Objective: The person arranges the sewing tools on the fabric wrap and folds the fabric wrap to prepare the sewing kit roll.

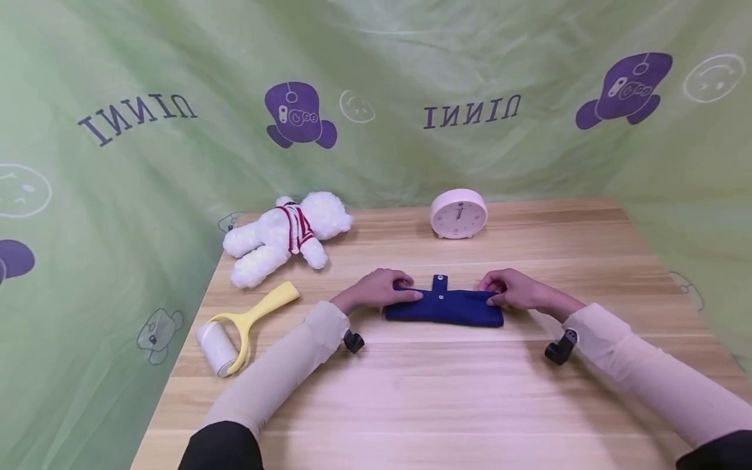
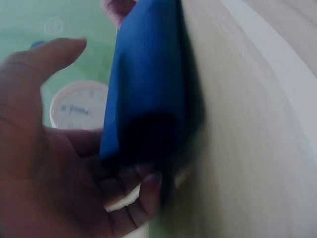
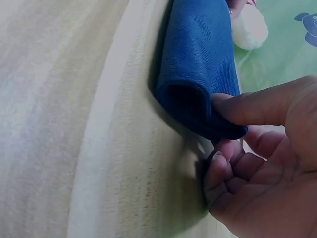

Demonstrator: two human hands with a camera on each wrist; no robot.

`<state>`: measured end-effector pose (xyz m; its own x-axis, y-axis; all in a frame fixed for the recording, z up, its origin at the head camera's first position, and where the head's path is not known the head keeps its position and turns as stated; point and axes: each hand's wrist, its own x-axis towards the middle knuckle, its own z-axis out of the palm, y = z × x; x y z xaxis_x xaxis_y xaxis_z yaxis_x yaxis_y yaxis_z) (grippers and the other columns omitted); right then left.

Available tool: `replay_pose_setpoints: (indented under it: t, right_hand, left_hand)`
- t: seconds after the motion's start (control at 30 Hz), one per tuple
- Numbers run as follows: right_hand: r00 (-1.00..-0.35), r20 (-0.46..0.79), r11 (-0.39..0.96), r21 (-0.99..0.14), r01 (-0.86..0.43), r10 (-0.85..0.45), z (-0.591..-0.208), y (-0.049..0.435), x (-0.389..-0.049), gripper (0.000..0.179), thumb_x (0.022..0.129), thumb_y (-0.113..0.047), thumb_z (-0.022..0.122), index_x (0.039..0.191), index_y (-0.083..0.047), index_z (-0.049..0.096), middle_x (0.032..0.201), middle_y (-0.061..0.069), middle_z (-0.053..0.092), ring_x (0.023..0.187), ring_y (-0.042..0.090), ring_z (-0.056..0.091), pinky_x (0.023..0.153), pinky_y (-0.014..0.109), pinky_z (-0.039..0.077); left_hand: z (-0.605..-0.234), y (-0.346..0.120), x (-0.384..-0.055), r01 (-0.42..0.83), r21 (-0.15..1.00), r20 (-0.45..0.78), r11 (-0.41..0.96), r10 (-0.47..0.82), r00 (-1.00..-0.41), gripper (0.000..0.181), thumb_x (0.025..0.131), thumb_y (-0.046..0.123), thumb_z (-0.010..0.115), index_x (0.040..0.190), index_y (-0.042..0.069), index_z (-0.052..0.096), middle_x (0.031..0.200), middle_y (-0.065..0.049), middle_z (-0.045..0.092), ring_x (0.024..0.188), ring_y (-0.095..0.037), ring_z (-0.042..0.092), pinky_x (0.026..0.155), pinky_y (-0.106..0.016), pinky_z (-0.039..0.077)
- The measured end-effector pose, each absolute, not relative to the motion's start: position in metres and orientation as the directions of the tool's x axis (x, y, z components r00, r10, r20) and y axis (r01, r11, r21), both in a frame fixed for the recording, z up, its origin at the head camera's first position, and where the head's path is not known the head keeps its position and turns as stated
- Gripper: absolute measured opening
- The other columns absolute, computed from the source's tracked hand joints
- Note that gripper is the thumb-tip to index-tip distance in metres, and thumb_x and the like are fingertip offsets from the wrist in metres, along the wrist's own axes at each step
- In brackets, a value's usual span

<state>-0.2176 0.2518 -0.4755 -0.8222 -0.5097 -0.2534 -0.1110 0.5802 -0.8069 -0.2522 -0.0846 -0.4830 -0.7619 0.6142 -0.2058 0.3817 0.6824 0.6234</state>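
Observation:
A dark blue fabric pouch (image 1: 443, 308), folded into a long flat shape, lies on the wooden table. A short strap (image 1: 440, 282) with a metal snap sticks up from its far edge, and a second snap sits just below. My left hand (image 1: 388, 288) is at its left end; in the left wrist view the fingers (image 2: 133, 191) curl round that end while the thumb (image 2: 64, 52) stands off the fabric. At the other end my right hand (image 1: 512, 289) pinches the far corner, thumb (image 3: 252, 106) on top and fingers behind. The open fold shows in the right wrist view.
Beyond the pouch stands a pink round clock (image 1: 459, 214). A white plush bear (image 1: 282, 235) in a red-striped top lies at the back left. Nearer, a yellow-handled lint roller (image 1: 249, 320) rests by the left edge. A green printed curtain (image 1: 388, 156) hangs behind the table.

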Motion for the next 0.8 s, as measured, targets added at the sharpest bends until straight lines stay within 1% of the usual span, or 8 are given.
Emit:
replay_pose_setpoints:
  t: [0.07,0.13,0.27,0.37,0.47,0.53,0.67,0.8]
  right_hand:
    - [-0.819,-0.271,0.597,-0.795,-0.104,-0.505,-0.473,0.253,-0.218,0.025,0.084,-0.001,0.073,0.106,0.006,0.064,0.087,0.006,0.062,0.077,0.008,0.052,0.069,0.019,0.043]
    - [-0.808,-0.298,0.631,-0.767,-0.113,-0.508,-0.469,0.251,-0.219,0.024,0.087,-0.007,0.073,0.107,0.004,0.066,0.089,0.006,0.065,0.078,0.008,0.053,0.071,0.020,0.045]
    - [-0.822,-0.287,0.731,-0.649,-0.211,-0.492,-0.460,0.230,-0.226,0.029,0.094,-0.026,0.069,0.109,-0.001,0.070,0.093,0.004,0.070,0.083,0.011,0.058,0.077,0.026,0.048]
    - [-0.842,-0.258,0.769,-0.587,-0.253,-0.474,-0.459,0.204,-0.233,0.032,0.096,-0.031,0.066,0.108,-0.001,0.070,0.089,0.003,0.069,0.082,0.013,0.058,0.077,0.028,0.047]
    - [-0.843,-0.309,0.757,-0.632,-0.165,-0.441,-0.460,0.183,-0.239,0.031,0.096,-0.026,0.067,0.107,0.002,0.071,0.082,0.002,0.067,0.077,0.012,0.057,0.072,0.026,0.044]
    - [-0.841,-0.365,0.734,-0.677,-0.055,-0.399,-0.461,0.175,-0.242,0.030,0.094,-0.021,0.068,0.110,0.005,0.071,0.084,0.001,0.071,0.077,0.009,0.059,0.071,0.022,0.045]
    - [-0.854,-0.414,0.666,-0.738,0.111,-0.315,-0.464,0.169,-0.247,0.033,0.091,-0.015,0.071,0.115,0.008,0.069,0.089,0.004,0.076,0.079,0.006,0.066,0.073,0.020,0.049]
    - [-0.860,-0.422,0.651,-0.745,0.148,-0.287,-0.469,0.170,-0.248,0.023,0.089,-0.018,0.074,0.099,0.002,0.072,0.073,-0.008,0.066,0.073,0.007,0.056,0.067,0.021,0.041]
  left_hand:
    - [-0.484,-0.073,-0.253,0.400,0.579,-0.220,0.710,0.609,-0.763,0.063,0.086,0.063,0.065,0.131,0.019,0.066,0.126,0.001,0.071,0.116,-0.014,0.064,0.101,-0.034,0.050]
    - [-0.485,-0.065,-0.254,0.415,0.547,-0.225,0.727,0.605,-0.764,0.063,0.084,0.067,0.065,0.129,0.022,0.067,0.124,0.003,0.071,0.112,-0.013,0.064,0.098,-0.034,0.051]
    - [-0.486,-0.058,-0.257,0.428,0.532,-0.231,0.731,0.611,-0.757,0.046,0.084,0.064,0.067,0.108,0.025,0.074,0.094,0.008,0.071,0.089,-0.011,0.062,0.080,-0.028,0.049]
    - [-0.485,-0.058,-0.260,0.429,0.531,-0.261,0.731,0.623,-0.737,0.037,0.085,0.062,0.069,0.087,0.025,0.072,0.069,0.010,0.056,0.073,-0.010,0.055,0.068,-0.025,0.042]
    - [-0.484,-0.057,-0.261,0.445,0.536,-0.287,0.717,0.651,-0.703,0.040,0.087,0.060,0.067,0.071,0.024,0.062,0.059,0.012,0.042,0.062,-0.008,0.046,0.060,-0.023,0.035]
    - [-0.482,-0.057,-0.261,0.452,0.536,-0.296,0.713,0.660,-0.690,0.044,0.087,0.061,0.066,0.066,0.024,0.057,0.056,0.013,0.039,0.058,-0.007,0.043,0.058,-0.022,0.033]
    - [-0.478,-0.054,-0.257,0.445,0.499,-0.297,0.743,0.629,-0.718,0.047,0.085,0.068,0.064,0.063,0.026,0.059,0.057,0.014,0.047,0.059,-0.007,0.049,0.058,-0.023,0.037]
    - [-0.479,-0.051,-0.250,0.431,0.453,-0.289,0.781,0.586,-0.757,0.050,0.084,0.072,0.061,0.064,0.026,0.060,0.059,0.012,0.049,0.063,-0.009,0.053,0.059,-0.024,0.040]
